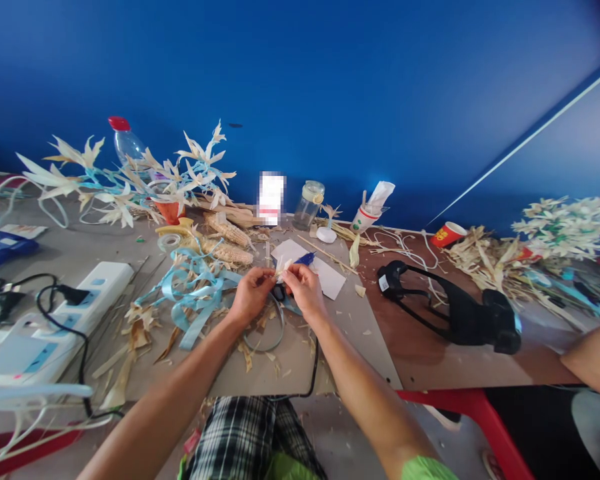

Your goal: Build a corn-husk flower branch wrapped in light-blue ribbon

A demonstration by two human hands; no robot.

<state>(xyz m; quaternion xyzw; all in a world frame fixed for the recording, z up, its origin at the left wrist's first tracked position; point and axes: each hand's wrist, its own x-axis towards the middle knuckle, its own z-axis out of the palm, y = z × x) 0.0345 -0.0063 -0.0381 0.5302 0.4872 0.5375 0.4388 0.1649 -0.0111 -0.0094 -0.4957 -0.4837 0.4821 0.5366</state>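
Observation:
My left hand [251,293] and my right hand [304,287] meet over the grey board [300,363], both pinching a small pale piece of corn husk [283,267] between their fingertips. Just behind the hands lie a white card [330,277] and a blue pen-like object [306,258]. A tangle of light-blue ribbon [193,287] lies left of my left hand. Dried corn cobs [227,243] rest further back. Husk scraps litter the board around my wrists.
White power strips [65,313] with black cables sit at left. Husk flowers [130,180], a clear bottle [127,143], a glass jar [309,203], a paper cup [367,215] stand at the back. A black headset [460,310] lies right; another person's arm [593,357] enters at the right edge.

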